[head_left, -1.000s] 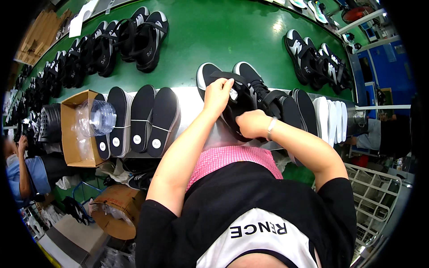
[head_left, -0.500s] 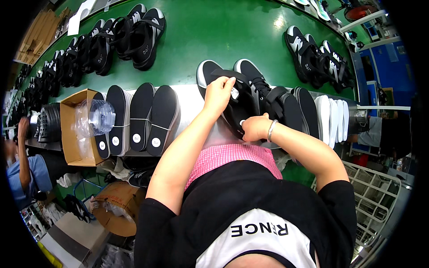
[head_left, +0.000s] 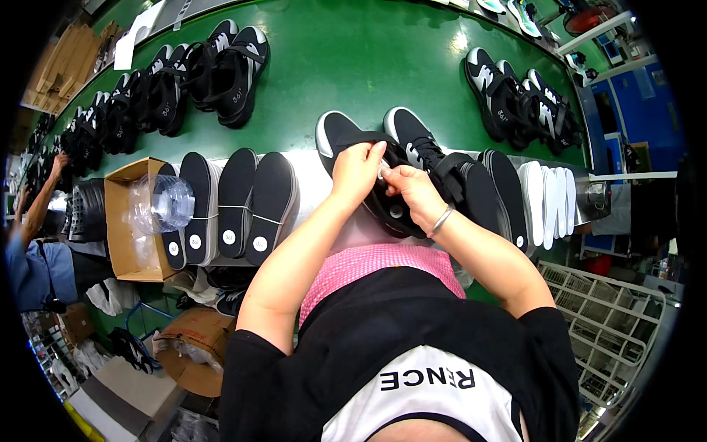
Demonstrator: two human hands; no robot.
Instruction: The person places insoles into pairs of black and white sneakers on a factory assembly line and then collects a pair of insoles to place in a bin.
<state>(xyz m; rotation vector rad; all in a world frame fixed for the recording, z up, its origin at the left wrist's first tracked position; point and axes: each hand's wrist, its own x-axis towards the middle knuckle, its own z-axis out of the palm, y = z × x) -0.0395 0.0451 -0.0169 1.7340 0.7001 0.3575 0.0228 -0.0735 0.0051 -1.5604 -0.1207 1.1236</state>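
Note:
A black sneaker (head_left: 335, 131) with a pale toe edge stands in front of me, toe pointing away. My left hand (head_left: 358, 175) is closed on its strap and tongue at the opening. My right hand (head_left: 417, 193) pinches at the same opening, fingertips close to my left hand's; what is between them is too small to make out. Inside the sneaker's heel shows a round white sticker (head_left: 396, 211). To its right stands a second matching sneaker (head_left: 412, 132), its strap loose, touched by neither hand. A metal bangle (head_left: 440, 219) circles my right wrist.
Bundled black insoles (head_left: 234, 195) and a cardboard box (head_left: 121, 221) with clear plastic lie left. Black insoles (head_left: 507, 188) and white insoles (head_left: 530, 199) lie right. More sneakers (head_left: 243, 81) line the green surface (head_left: 353, 59). A co-worker (head_left: 37, 258) is at far left; a white wire rack (head_left: 596, 324) stands right.
My right hand has left the sneaker's heel and moved forward to the tongue beside my left hand. The left hand still grips there. The whole view has shifted slightly.

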